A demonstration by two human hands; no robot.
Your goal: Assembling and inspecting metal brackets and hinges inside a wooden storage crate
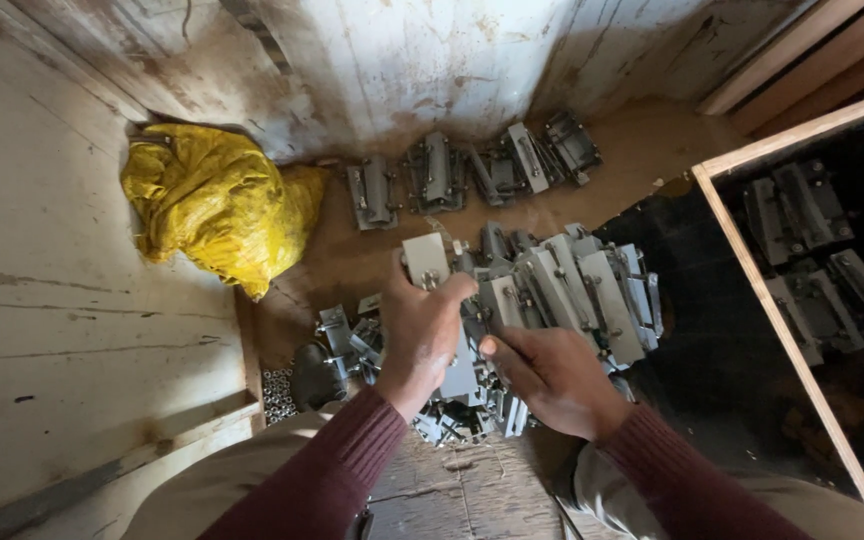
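Grey metal bracket (425,260) in left hand (420,325): matt, painted-looking, smooth flat face, bolt heads duller. Right hand (552,375) rests on pile of grey metal brackets (572,290), same matt grey finish, slight sheen on flat faces. Row of brackets by wall (472,170): same metal, dustier. Yellow sack (212,205): woven plastic, crinkled, faintly glossy. Floor (352,265): brown, dusty, rough. Wall (402,60): whitewashed, stained, scuffed, matt. Wooden frame (782,320): pale bare wood, smooth. Small nuts (277,395): shiny bright metal. Sleeves (322,480): maroon ribbed knit cloth, matt. Trousers: tan cloth.
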